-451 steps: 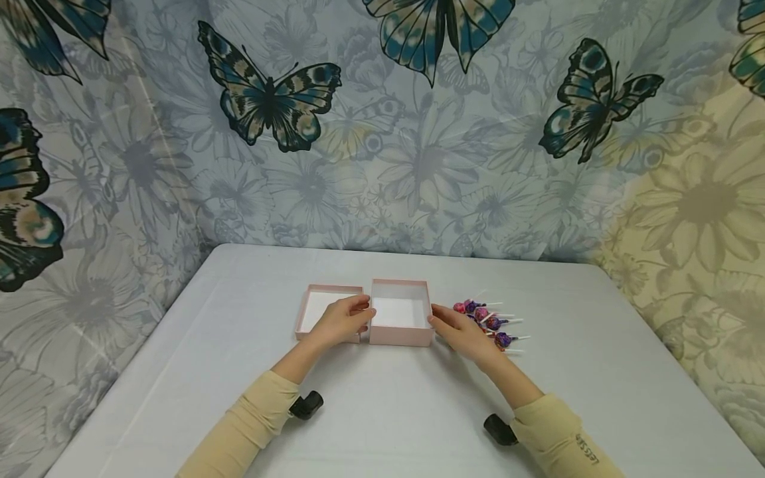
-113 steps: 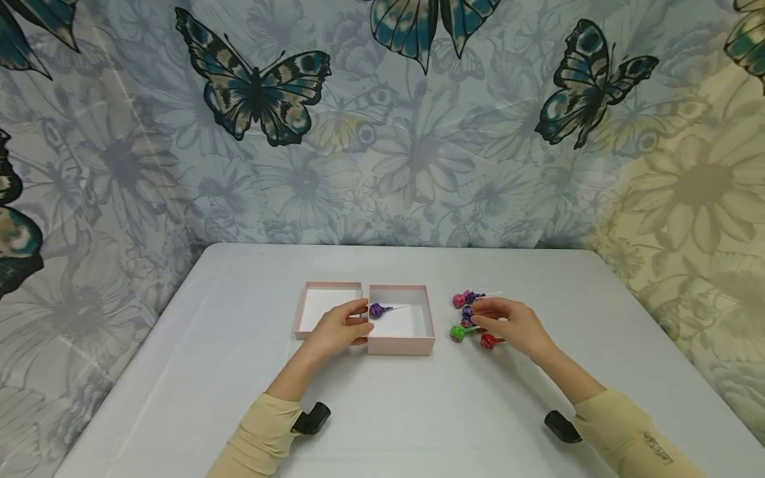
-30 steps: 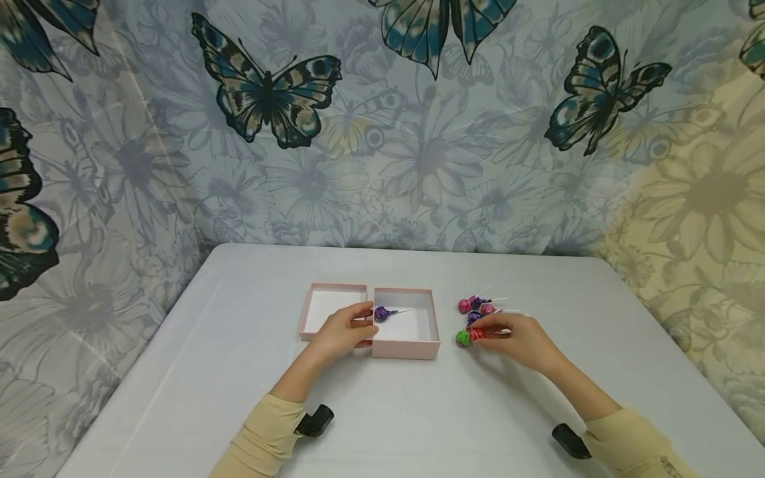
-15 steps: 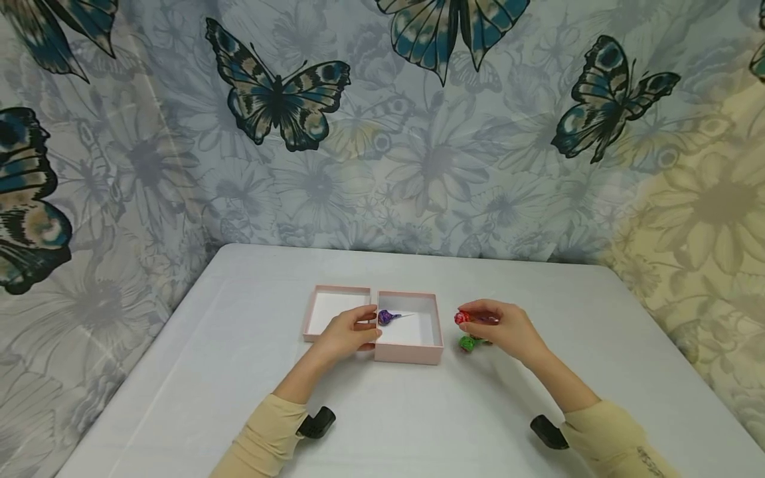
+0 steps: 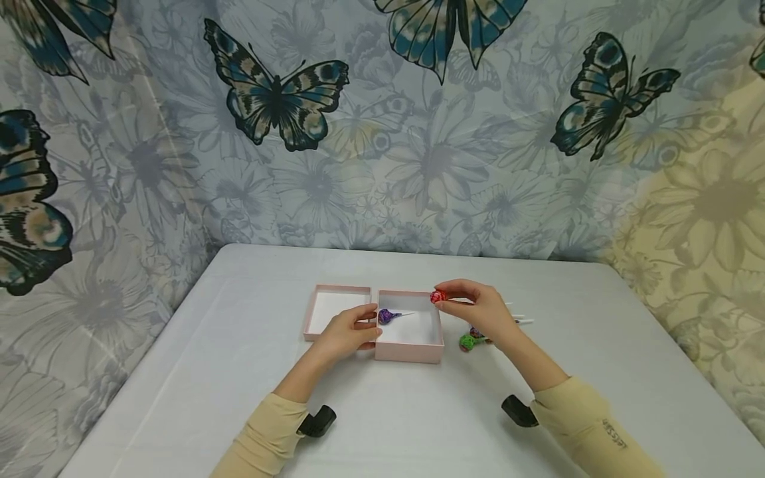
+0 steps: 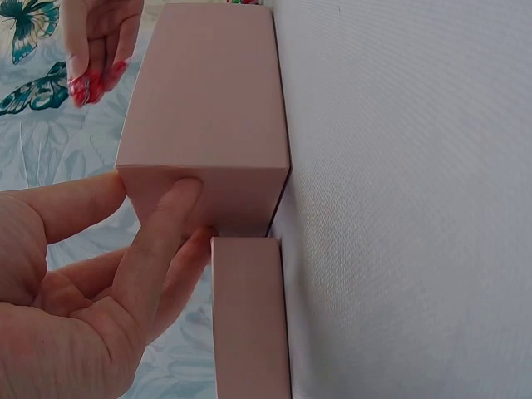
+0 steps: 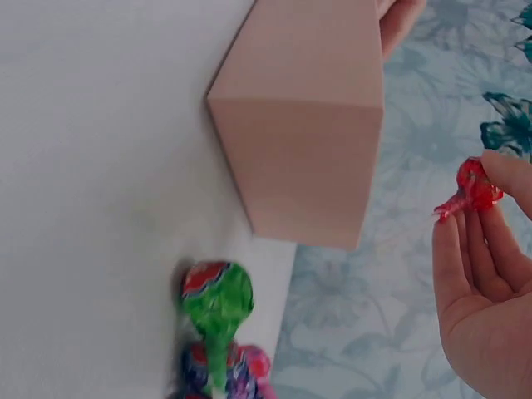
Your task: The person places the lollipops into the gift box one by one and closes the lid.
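Observation:
My right hand (image 5: 481, 312) pinches a red-wrapped lollipop (image 5: 438, 296) above the back right corner of the pink box (image 5: 409, 353). In the right wrist view, the red lollipop (image 7: 476, 184) sits between thumb and fingertips, apart from the box. Inside the box, against its left wall, lies a purple lollipop (image 5: 385, 317) with its stick pointing right. My left hand (image 5: 345, 334) rests its fingers against the box's left wall, plainly touching it in the left wrist view. On the table right of the box lies a green lollipop (image 5: 467, 342).
A shallow pink lid (image 5: 310, 312), white inside, lies left of the box, partly behind the left hand. Several more lollipops (image 7: 241, 366) lie behind the green one, mostly hidden by the right hand in the head view. A butterfly-print cloth (image 5: 430, 159) hangs behind the white table (image 5: 382, 425).
My right hand has picked up the red lollipop from the pile and carried it left and up to the box. The left hand has stayed at the box wall.

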Tool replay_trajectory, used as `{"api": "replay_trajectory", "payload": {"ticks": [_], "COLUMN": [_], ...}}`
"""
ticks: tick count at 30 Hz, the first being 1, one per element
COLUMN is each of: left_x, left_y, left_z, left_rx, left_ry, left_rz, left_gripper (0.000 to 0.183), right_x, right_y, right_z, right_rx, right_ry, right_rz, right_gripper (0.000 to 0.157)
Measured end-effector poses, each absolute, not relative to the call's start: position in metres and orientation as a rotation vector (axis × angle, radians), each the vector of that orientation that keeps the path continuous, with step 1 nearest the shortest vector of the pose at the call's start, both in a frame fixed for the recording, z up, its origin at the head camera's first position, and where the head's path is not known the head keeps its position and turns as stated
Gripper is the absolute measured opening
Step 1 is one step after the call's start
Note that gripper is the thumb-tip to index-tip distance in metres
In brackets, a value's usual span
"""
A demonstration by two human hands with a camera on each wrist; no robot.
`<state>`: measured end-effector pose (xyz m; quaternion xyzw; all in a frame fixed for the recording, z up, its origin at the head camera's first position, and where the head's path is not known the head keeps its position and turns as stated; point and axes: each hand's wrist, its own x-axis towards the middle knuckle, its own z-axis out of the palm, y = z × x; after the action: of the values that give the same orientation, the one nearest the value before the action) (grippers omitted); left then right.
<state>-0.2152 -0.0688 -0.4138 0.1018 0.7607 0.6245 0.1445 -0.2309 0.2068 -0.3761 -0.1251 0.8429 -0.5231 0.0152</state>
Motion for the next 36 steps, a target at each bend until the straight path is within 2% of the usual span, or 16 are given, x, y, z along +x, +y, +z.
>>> {"api": "replay_trajectory", "payload": {"ticks": [24, 31, 36], "left_x": [-0.216, -0.216, -0.217], "left_y": [-0.071, -0.072, -0.071], "left_z": [-0.415, -0.416, -0.417], "left_rx": [0.295, 0.309, 0.316], "left_ry": [2.184, 2.195, 2.183], "left_rz": [1.796, 1.796, 1.807], "left_gripper": [0.057, 0.056, 0.055], "right_x": [-0.247, -0.252, -0.256], "right_y": [0.15, 0.142, 0.137], "right_z": [-0.396, -0.404, -0.41], "right_rx": [-0.577, -0.811, -0.998], "right_ry": [2.556, 2.653, 2.675], "right_rz": [-1.535, -1.382, -1.245], "right_gripper": [0.033, 0.024, 0.023]}}
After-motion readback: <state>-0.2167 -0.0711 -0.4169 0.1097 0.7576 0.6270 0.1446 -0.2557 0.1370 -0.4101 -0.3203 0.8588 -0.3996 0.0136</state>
